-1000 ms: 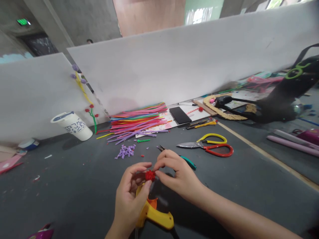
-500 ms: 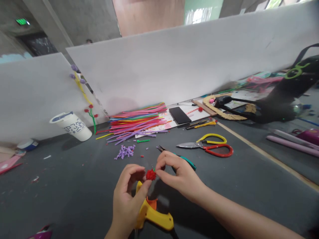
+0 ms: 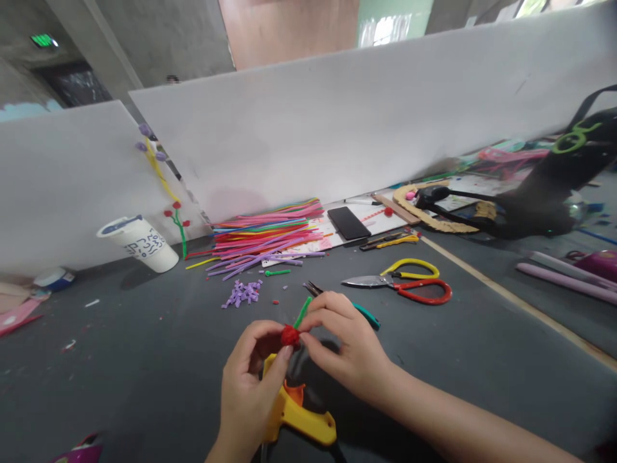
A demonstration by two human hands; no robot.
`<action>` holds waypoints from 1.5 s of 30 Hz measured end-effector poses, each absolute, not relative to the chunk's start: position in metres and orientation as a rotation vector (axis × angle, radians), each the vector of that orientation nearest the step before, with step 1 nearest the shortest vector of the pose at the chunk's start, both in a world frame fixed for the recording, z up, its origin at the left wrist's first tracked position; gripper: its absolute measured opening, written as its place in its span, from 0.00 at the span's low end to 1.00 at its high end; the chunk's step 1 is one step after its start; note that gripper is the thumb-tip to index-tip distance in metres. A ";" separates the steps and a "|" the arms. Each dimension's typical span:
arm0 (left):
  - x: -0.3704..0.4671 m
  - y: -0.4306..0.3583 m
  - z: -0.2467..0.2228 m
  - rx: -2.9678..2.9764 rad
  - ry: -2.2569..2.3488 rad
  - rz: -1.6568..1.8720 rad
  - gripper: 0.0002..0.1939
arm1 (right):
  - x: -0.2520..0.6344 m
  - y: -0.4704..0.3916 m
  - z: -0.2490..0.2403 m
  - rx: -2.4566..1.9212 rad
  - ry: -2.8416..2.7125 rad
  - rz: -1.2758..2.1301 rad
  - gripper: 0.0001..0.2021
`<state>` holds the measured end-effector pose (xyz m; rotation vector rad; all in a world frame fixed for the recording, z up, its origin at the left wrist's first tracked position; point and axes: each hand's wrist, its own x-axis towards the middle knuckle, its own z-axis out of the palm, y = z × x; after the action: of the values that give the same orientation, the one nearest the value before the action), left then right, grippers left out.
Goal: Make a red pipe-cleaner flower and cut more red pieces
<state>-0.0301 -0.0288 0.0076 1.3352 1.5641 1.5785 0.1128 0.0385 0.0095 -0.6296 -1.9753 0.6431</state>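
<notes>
A small red fuzzy pipe-cleaner ball (image 3: 290,335) with a green pipe-cleaner stem (image 3: 303,312) is held up over the table. My left hand (image 3: 253,379) pinches the ball from the left between thumb and fingers. From the right, my right hand (image 3: 344,337) closes its thumb and fingertips at the ball's edge, beside the stem. Below my left hand lies a yellow glue gun (image 3: 307,421) with an orange trigger, partly hidden by that hand. Pliers with teal handles (image 3: 367,316) lie behind my right hand, mostly covered by it.
Scissors (image 3: 400,281) with one yellow and one red handle lie to the right. Purple cut pieces (image 3: 241,293) sit in a pile before a bundle of pipe cleaners (image 3: 270,238). A phone (image 3: 348,223), a utility knife (image 3: 395,240) and a white cup (image 3: 144,241) stand or lie farther back.
The green stem now points up and shows at greater length above the red ball. My right fingers have shifted slightly down along the ball's right side. The left hand has hardly moved.
</notes>
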 end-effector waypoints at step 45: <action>-0.032 -0.030 0.001 1.450 1.521 1.638 0.12 | 0.113 0.037 0.010 -0.512 -2.001 0.590 0.04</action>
<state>-0.0317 -0.0305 0.0006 1.4502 1.5215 1.6378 0.1130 0.0373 0.0097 -0.5122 -2.0010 0.5903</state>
